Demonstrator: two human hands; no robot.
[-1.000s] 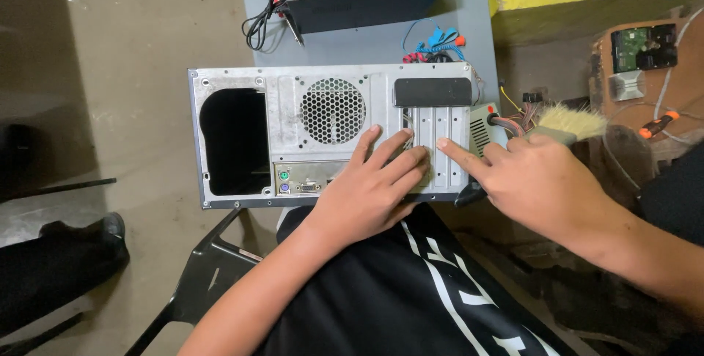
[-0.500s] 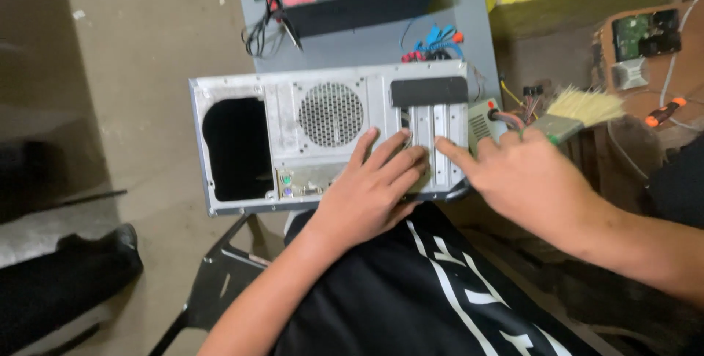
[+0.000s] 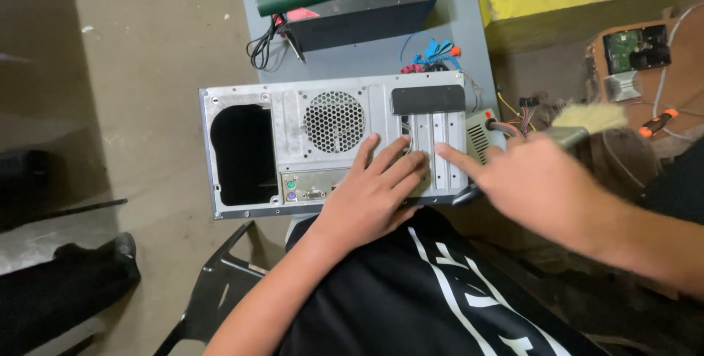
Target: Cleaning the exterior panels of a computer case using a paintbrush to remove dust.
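Grey metal computer case (image 3: 293, 143) under flat open left hand (image 3: 370, 198); right hand (image 3: 539, 184) points, black-red box (image 3: 359, 4) behind.

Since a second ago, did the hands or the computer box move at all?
Hardly. The left hand stays flat on the back of the computer case, and the right hand keeps pointing a finger at the slot covers. Nothing was picked up or let go. The brush lies where it did; only the view shifted slightly.

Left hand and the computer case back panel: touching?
Touching. The head view shows the left hand lying flat on the computer case back panel, fingers spread over the slot covers, with no gap visible.
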